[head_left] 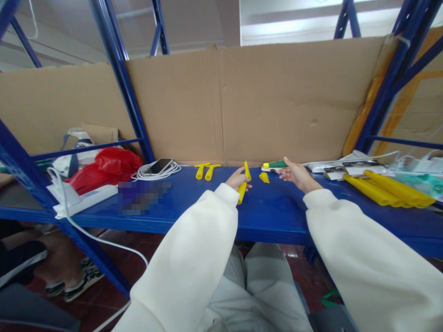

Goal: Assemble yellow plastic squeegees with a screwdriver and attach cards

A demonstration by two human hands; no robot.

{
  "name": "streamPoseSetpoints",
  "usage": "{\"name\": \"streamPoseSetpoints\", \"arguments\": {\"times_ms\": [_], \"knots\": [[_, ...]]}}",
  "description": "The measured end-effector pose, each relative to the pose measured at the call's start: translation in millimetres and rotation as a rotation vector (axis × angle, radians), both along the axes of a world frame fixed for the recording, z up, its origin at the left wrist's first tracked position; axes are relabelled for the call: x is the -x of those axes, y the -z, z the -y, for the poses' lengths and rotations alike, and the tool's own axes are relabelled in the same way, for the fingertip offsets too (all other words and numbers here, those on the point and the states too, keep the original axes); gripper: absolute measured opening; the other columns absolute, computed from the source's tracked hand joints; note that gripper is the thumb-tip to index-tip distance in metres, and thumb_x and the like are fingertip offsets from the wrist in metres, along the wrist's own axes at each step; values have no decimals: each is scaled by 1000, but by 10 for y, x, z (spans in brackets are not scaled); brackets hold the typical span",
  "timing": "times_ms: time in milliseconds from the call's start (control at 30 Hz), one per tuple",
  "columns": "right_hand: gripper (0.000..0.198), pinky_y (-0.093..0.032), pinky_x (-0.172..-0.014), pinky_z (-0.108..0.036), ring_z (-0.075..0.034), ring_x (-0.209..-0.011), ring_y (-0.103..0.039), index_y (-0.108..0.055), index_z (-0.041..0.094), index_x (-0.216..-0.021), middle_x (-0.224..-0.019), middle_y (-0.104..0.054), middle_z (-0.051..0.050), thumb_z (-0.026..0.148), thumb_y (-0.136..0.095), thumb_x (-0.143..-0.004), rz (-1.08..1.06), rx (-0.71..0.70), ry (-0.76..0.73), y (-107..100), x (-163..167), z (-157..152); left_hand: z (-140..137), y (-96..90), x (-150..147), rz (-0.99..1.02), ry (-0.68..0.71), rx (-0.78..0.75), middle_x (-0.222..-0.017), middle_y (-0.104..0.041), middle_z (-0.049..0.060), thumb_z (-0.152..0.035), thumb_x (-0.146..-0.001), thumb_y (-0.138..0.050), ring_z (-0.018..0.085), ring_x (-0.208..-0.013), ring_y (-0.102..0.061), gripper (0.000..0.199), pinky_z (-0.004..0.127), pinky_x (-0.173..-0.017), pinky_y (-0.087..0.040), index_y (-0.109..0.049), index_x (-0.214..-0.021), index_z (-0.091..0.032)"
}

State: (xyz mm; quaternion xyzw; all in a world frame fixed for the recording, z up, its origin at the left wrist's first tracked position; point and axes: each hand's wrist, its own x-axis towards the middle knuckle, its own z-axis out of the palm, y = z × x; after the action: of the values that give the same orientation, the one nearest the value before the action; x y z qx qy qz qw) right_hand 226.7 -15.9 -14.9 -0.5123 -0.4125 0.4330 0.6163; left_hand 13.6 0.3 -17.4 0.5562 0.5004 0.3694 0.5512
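Left hand point(236, 179) clasps a smooth yellow cylinder point(242, 192); right hand point(296, 175), its grip unclear, touches or adjoins a tapered green object point(277, 164)

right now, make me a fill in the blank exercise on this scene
The left hand grips a piece coloured ____.
The coiled cable under the phone is ____.
The panel behind the blue shelf is made of ____.
The T-shaped yellow pieces left of that hand number ____.

Missing words: yellow; white; cardboard; two.

Yellow T-shaped pieces point(200, 173) on blue shelf point(194, 207)
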Motion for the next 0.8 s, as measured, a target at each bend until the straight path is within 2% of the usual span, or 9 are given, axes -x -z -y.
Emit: {"name": "streamPoseSetpoints", "arguments": {"times_ms": [200,367,500,700,800], "knots": [[24,-44,-39,-18,-11,-40,-59,-57,16,-85,-60,-71,-5,31,-49,-101,-23,16,30,-33,43,35,-6,6,-5,45,-32,-29,-116,-66,10,0,-80,-49,9,-56,-60,81,19,-45,-43,-30,-153,-27],[24,-41,-38,-17,-10,-36,-56,-57,16,-80,-51,-65,-2,29,-52,-100,45,37,89,-15,47,30,7,-21,4,77,-105,-27,-116,-64,9,1,-80,-52,10,-59,-64,81,19,-47,-43,-30,-153,-29],[23,-40,-38,-18,-10,-37,-55,-57,15,-82,-53,-65,-2,29,-51,-100,94,61,70,-1,52,22,19,-37,-1,73,-108,0,-113,-64,9,1,-81,-51,11,-61,-66,78,20,-47,-43,-34,-151,-27],[21,-40,-41,-19,-11,-38,-55,-57,14,-91,-54,-64,-1,29,-46,-100,228,230,77,-26,58,52,-3,-16,-21,58,-144,5,-111,-65,9,3,-81,-50,13,-68,-68,64,20,-49,-42,-46,-141,-19],[20,-35,-38,-19,-11,-36,-50,-59,12,-95,-48,-58,1,26,-45,-98,354,306,91,-15,37,35,-23,-6,-27,54,-179,-9,-103,-66,8,5,-79,-53,14,-68,-67,59,21,-51,-43,-52,-134,-15]]}}
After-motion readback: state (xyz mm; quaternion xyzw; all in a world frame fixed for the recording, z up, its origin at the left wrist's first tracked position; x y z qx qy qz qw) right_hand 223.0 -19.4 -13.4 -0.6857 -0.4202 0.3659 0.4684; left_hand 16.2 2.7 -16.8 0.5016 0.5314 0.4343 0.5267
